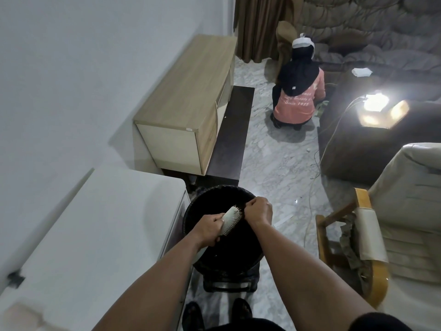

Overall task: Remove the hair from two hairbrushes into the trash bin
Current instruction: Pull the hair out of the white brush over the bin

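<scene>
left hand point(210, 229) grips the white hairbrush point(231, 219) over the black trash bin point(191, 211); right hand point(259, 210), at its 2 o'clock, pinches at the bristles.

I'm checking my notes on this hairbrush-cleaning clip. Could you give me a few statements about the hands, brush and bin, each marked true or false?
1. The left hand grips the white bristled hairbrush. True.
2. The hairbrush is held above the round black trash bin. True.
3. The right hand rests on the light wooden cabinet. False: its fingers are curled at the brush's far end.
4. The bin stands on the white countertop. False: it stands beside it.
</scene>
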The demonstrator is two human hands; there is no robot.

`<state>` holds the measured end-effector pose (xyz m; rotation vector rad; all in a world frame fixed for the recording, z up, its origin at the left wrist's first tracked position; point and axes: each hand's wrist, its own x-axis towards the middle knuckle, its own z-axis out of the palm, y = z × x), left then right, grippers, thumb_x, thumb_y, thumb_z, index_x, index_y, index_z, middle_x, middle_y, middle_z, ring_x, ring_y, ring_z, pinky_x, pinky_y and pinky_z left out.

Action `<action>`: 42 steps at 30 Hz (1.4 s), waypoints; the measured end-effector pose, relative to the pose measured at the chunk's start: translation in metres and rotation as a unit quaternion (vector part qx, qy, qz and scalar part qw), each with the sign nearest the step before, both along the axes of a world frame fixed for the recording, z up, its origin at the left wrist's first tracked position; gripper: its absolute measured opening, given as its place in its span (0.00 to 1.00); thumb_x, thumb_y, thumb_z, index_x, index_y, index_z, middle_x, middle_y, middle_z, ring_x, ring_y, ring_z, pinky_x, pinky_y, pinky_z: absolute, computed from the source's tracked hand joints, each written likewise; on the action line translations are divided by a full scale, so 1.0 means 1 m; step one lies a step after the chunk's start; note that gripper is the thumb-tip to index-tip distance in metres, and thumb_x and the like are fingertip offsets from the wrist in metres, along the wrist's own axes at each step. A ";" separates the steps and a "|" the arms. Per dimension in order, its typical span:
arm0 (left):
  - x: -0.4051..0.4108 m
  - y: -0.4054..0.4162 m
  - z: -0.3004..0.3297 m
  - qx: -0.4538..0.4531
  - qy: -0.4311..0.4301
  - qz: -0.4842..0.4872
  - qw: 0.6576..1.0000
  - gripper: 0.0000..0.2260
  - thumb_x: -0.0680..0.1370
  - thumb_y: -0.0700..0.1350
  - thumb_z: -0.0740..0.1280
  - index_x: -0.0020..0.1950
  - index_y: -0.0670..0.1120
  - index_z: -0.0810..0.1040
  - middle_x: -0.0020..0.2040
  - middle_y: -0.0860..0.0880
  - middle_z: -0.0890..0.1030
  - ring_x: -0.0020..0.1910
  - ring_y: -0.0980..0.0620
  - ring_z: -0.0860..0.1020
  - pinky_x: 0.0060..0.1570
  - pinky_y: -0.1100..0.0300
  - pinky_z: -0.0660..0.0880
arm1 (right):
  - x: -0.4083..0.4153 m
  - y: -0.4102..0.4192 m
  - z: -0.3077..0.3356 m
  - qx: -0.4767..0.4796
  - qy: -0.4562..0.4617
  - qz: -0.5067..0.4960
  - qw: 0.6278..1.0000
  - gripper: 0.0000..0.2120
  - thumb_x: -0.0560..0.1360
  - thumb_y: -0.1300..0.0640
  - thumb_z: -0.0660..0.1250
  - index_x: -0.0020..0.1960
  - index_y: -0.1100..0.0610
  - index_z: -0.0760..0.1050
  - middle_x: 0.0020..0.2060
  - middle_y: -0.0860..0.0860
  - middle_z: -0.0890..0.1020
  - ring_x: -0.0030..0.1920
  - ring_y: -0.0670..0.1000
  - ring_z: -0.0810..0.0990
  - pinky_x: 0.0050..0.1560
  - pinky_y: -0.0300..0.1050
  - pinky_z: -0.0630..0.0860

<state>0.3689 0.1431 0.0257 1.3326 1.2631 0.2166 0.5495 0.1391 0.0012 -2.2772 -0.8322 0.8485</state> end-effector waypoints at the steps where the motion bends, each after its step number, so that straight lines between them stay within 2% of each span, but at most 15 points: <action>1: -0.001 0.001 0.000 0.000 0.007 -0.003 1.000 0.18 0.86 0.41 0.55 0.70 0.54 0.79 0.39 0.45 0.76 0.29 0.52 0.72 0.27 0.61 0.66 | 0.005 0.000 0.001 0.001 0.004 -0.006 1.000 0.09 0.77 0.61 0.65 0.41 0.54 0.82 0.50 0.54 0.85 0.52 0.56 0.84 0.56 0.48 0.82; 5: -0.009 0.015 0.000 0.016 0.039 -0.014 0.999 0.19 0.86 0.42 0.55 0.72 0.52 0.79 0.41 0.44 0.77 0.29 0.52 0.74 0.27 0.61 0.68 | 0.008 -0.001 0.004 0.035 0.012 0.061 0.997 0.06 0.78 0.57 0.68 0.48 0.53 0.84 0.48 0.48 0.85 0.51 0.51 0.83 0.53 0.44 0.79; 7: -0.008 0.019 0.002 0.031 0.052 -0.018 0.998 0.18 0.86 0.43 0.56 0.70 0.53 0.79 0.42 0.44 0.77 0.28 0.52 0.74 0.26 0.62 0.69 | -0.004 -0.002 0.007 0.071 0.024 0.151 0.986 0.11 0.77 0.58 0.68 0.57 0.51 0.85 0.50 0.46 0.84 0.52 0.47 0.82 0.57 0.43 0.77; 10: -0.009 0.023 0.005 0.052 0.064 -0.026 0.996 0.17 0.85 0.42 0.56 0.67 0.53 0.80 0.38 0.46 0.78 0.27 0.53 0.74 0.24 0.64 0.69 | -0.022 -0.006 0.004 0.079 -0.004 0.260 0.962 0.18 0.77 0.56 0.69 0.67 0.51 0.82 0.57 0.49 0.81 0.57 0.49 0.80 0.64 0.43 0.75; 14: -0.014 0.024 0.002 0.054 0.084 -0.072 0.992 0.16 0.85 0.44 0.56 0.61 0.51 0.83 0.35 0.49 0.78 0.26 0.54 0.73 0.26 0.63 0.69 | -0.023 -0.010 -0.003 0.080 -0.122 0.297 0.944 0.10 0.78 0.55 0.68 0.56 0.53 0.87 0.51 0.50 0.84 0.54 0.55 0.82 0.57 0.49 0.77; 17: -0.012 0.020 0.000 0.039 0.087 -0.073 0.993 0.16 0.84 0.43 0.56 0.62 0.53 0.82 0.35 0.49 0.78 0.28 0.52 0.73 0.27 0.63 0.69 | -0.023 -0.010 -0.004 0.049 -0.128 0.288 0.948 0.10 0.80 0.55 0.65 0.53 0.54 0.86 0.51 0.52 0.84 0.55 0.57 0.81 0.56 0.49 0.75; 21: -0.002 0.023 0.001 0.034 0.117 -0.084 0.989 0.17 0.85 0.44 0.56 0.67 0.47 0.80 0.35 0.50 0.76 0.30 0.53 0.73 0.29 0.61 0.68 | -0.031 -0.005 -0.006 0.011 -0.125 0.254 0.959 0.11 0.80 0.56 0.63 0.55 0.58 0.83 0.52 0.55 0.84 0.57 0.59 0.80 0.55 0.50 0.74; 25: -0.015 0.026 0.001 0.004 0.143 -0.108 0.984 0.14 0.83 0.40 0.55 0.54 0.48 0.80 0.33 0.47 0.74 0.25 0.51 0.71 0.24 0.64 0.66 | -0.012 -0.005 -0.005 -0.059 -0.123 0.186 0.973 0.10 0.76 0.61 0.64 0.51 0.61 0.83 0.49 0.59 0.85 0.53 0.62 0.83 0.50 0.48 0.77; 29: -0.050 0.029 -0.006 -0.019 0.124 -0.034 0.992 0.13 0.85 0.41 0.56 0.55 0.50 0.80 0.35 0.45 0.76 0.25 0.51 0.74 0.23 0.62 0.68 | 0.037 -0.001 -0.004 -0.094 -0.115 0.111 0.983 0.09 0.75 0.64 0.61 0.44 0.62 0.80 0.42 0.61 0.82 0.44 0.63 0.81 0.44 0.49 0.77; 31: -0.057 0.031 -0.012 -0.020 0.104 0.016 0.994 0.15 0.86 0.43 0.56 0.62 0.52 0.81 0.36 0.44 0.77 0.27 0.51 0.75 0.22 0.63 0.68 | 0.040 0.003 -0.001 -0.089 -0.073 0.098 0.988 0.10 0.72 0.63 0.61 0.39 0.62 0.81 0.36 0.58 0.81 0.40 0.62 0.81 0.41 0.50 0.79; 33: -0.055 0.031 -0.015 -0.025 0.087 0.036 0.995 0.17 0.86 0.43 0.56 0.68 0.53 0.80 0.37 0.45 0.78 0.28 0.51 0.75 0.23 0.64 0.69 | 0.032 0.006 -0.003 -0.067 -0.008 0.131 0.989 0.11 0.71 0.62 0.64 0.40 0.56 0.86 0.34 0.51 0.83 0.42 0.60 0.85 0.46 0.53 0.85; 35: -0.051 0.032 -0.016 -0.023 0.073 0.041 0.996 0.19 0.86 0.43 0.56 0.72 0.54 0.79 0.39 0.45 0.80 0.29 0.51 0.76 0.25 0.63 0.71 | 0.014 0.006 -0.004 -0.042 0.056 0.175 0.982 0.09 0.73 0.59 0.70 0.49 0.52 0.87 0.38 0.45 0.84 0.44 0.54 0.86 0.49 0.53 0.86; 37: -0.043 0.033 -0.015 -0.015 0.064 0.032 0.997 0.19 0.85 0.43 0.56 0.72 0.54 0.79 0.41 0.45 0.80 0.29 0.52 0.76 0.27 0.62 0.72 | -0.007 0.006 -0.001 -0.010 0.143 0.176 0.974 0.13 0.75 0.55 0.76 0.60 0.53 0.84 0.45 0.47 0.85 0.42 0.50 0.85 0.41 0.48 0.86; 38: -0.038 0.033 -0.014 -0.013 0.061 0.020 0.998 0.19 0.85 0.42 0.56 0.72 0.54 0.79 0.41 0.44 0.80 0.28 0.52 0.75 0.27 0.62 0.71 | -0.015 0.006 0.001 0.000 0.165 0.168 0.972 0.15 0.75 0.54 0.77 0.61 0.54 0.83 0.46 0.49 0.85 0.40 0.49 0.84 0.37 0.45 0.84; 42: -0.028 0.029 -0.011 -0.001 0.055 -0.019 0.998 0.20 0.86 0.41 0.56 0.75 0.50 0.78 0.40 0.43 0.78 0.23 0.55 0.73 0.24 0.62 0.68 | -0.027 0.005 -0.001 0.034 0.113 0.137 0.984 0.01 0.75 0.57 0.77 0.45 0.52 0.88 0.38 0.50 0.87 0.34 0.48 0.84 0.39 0.47 0.87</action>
